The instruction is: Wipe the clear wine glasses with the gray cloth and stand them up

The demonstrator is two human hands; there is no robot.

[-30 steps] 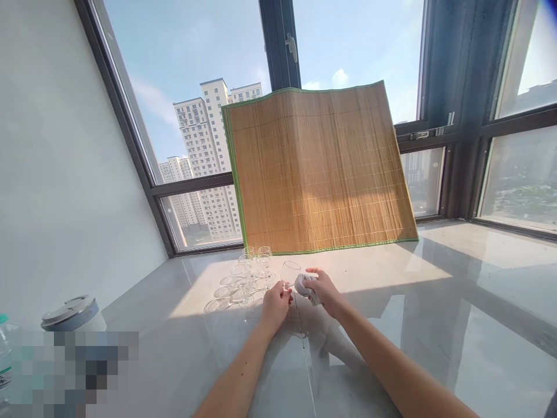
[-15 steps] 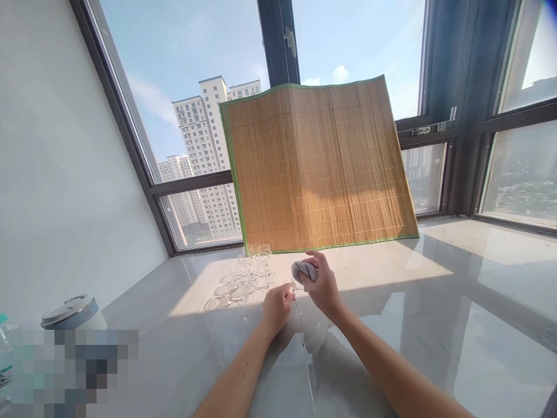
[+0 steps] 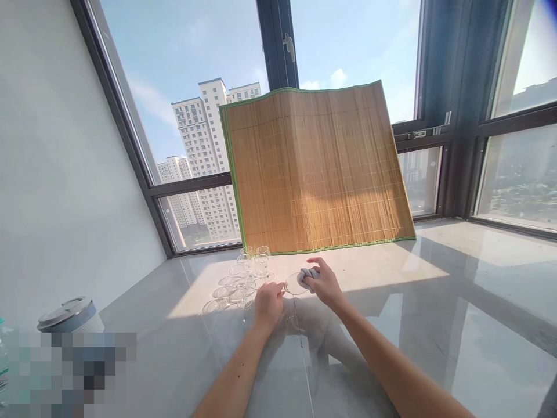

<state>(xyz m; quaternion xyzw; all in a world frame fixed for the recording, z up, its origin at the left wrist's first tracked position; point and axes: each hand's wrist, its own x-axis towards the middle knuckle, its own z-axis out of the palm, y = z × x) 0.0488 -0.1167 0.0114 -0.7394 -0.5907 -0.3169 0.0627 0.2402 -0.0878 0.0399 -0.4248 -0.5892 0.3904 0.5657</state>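
Observation:
My left hand [image 3: 268,302] is closed, its thumb and finger pinching a clear stemmed glass whose round outline [image 3: 292,284] shows between my hands. Whether that circle is the foot or the rim, I cannot tell. A bunched grey-white cloth [image 3: 307,275] is gripped in my right hand [image 3: 325,285] and touches the right side of the glass, with the index finger raised off it. Several clear stemmed glasses [image 3: 262,261] stand in a group left of my left hand, casting ring-shaped shadows.
A bamboo mat [image 3: 322,168] with green edging leans against the window behind. The surface is a glossy grey tiled sill [image 3: 374,325]. A lidded cup [image 3: 72,313] and part of a plastic bottle [image 3: 3,354] stand at the left, beside a blurred-out patch.
My left hand has shifted slightly left. The glass has turned so that its circle now shows, and the cloth in my right hand has moved right, onto the glass's edge.

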